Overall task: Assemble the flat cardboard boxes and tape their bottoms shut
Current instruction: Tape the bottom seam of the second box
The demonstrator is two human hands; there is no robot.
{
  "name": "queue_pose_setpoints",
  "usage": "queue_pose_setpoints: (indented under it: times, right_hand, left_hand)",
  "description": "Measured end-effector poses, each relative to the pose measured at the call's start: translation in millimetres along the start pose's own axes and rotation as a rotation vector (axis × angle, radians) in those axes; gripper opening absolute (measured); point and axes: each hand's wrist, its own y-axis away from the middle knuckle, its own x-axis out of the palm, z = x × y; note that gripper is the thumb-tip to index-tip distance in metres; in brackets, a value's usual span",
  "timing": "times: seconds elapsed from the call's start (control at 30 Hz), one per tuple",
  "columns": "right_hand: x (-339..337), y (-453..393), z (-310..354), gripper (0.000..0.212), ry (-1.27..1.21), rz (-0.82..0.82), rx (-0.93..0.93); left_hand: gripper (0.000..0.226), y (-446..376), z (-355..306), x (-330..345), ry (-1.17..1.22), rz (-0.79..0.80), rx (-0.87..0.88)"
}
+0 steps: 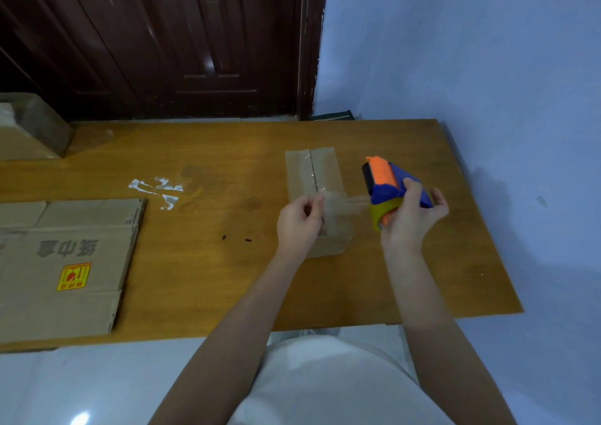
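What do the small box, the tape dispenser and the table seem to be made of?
Small box: brown cardboard, matt, with a glossy clear strip along its seam, probably tape.
Tape dispenser: most likely hard plastic, smooth, in bright orange and blue; the right hand holds it.
Table: looks like wood or wood-look laminate, with visible grain and a slight sheen; which one cannot be told.

The small brown cardboard box [317,196] stands assembled, its flap seam up and partly covered by clear tape. The blue-and-orange plastic tape dispenser [388,190], carrying a yellowish roll, is just right of the box. A stack of flat brown cardboard boxes [65,262] lies well left of it.
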Motion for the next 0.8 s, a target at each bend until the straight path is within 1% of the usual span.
queue_pose_setpoints:
  times: [0.07,0.1,0.17,0.23,0.3,0.4,0.5,0.67,0.8]
  right_hand:
    - [-6.8,-10.8,8.9,0.052,-0.066,-0.053,-0.025]
    - [-9.6,-13.9,12.6,0.051,-0.046,-0.034,-0.066]
    - [-14.2,-11.7,15.2,0.054,0.144,0.075,-0.217]
    - [-19.3,-2.2,9.3,0.058,0.334,0.208,-0.369]
    - [-26.1,5.9,-0.8,0.059,0.396,0.301,-0.430]
    - [-33.4,18.8,-15.1,0.060,0.397,0.357,-0.428]
    - [-35.5,30.2,-25.6,0.061,0.423,0.420,-0.398]
    - [-36.4,31.0,-29.1,0.062,0.473,0.521,-0.411]
    - [-36.0,28.6,-30.9,0.063,0.488,0.541,-0.421]
  left_hand:
    - [0.036,-0.7,3.2,-4.8,-0.012,0.010,0.020]
    - [0.035,-1.0,2.7,-6.0,0.006,0.031,0.015]
    - [0.033,-2.8,2.7,-5.0,0.132,0.047,-0.042]
    - [0.033,-4.5,2.8,-5.1,0.269,0.026,-0.078]
    - [0.035,-3.0,6.9,-8.5,0.332,-0.009,-0.050]
    - [0.040,0.3,13.0,-13.7,0.395,-0.046,-0.003]
    - [0.041,-0.5,11.7,-13.3,0.442,-0.038,0.002]
    - [0.041,-1.0,7.0,-15.4,0.459,0.026,-0.071]
    - [0.039,1.1,11.6,-19.5,0.445,0.049,-0.089]
